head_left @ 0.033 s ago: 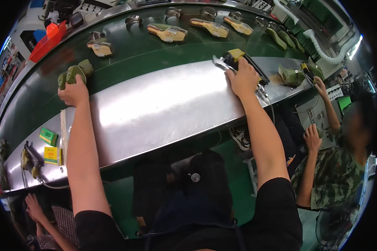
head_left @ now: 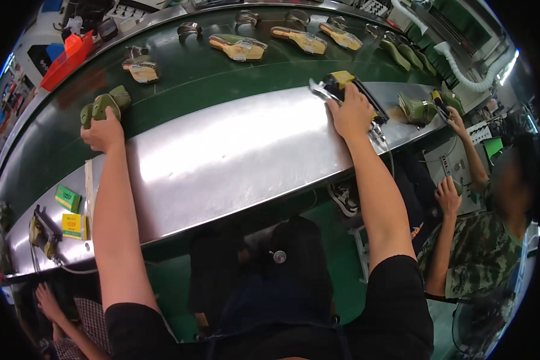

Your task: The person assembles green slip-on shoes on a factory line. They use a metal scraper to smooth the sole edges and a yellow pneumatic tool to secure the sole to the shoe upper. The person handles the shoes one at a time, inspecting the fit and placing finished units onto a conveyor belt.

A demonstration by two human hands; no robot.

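My left hand [head_left: 104, 133] is closed round a pair of olive-green shoe lasts [head_left: 107, 107] at the left, over the near edge of the green belt. Part of the lasts is hidden behind my fingers. At the right, my right hand [head_left: 353, 115] grips a black and yellow air stapler [head_left: 341, 78] with a silver nose that points left. Its hose fitting [head_left: 378, 133] hangs below my wrist by the bench edge. Between my two hands lies the bare steel bench top [head_left: 222, 156].
The green belt [head_left: 186, 72] carries several yellow-soled lasts [head_left: 239, 48] and curved shiny pieces [head_left: 189, 30]. Staple boxes, one green [head_left: 68, 198] and one yellow [head_left: 74, 226], sit at left near a second stapler [head_left: 42, 234]. Co-workers' hands show left [head_left: 49, 301] and right [head_left: 448, 196].
My left hand with the shoe lasts has shifted very slightly left. My right hand and the stapler have moved a touch to the right. Both grips are the same.
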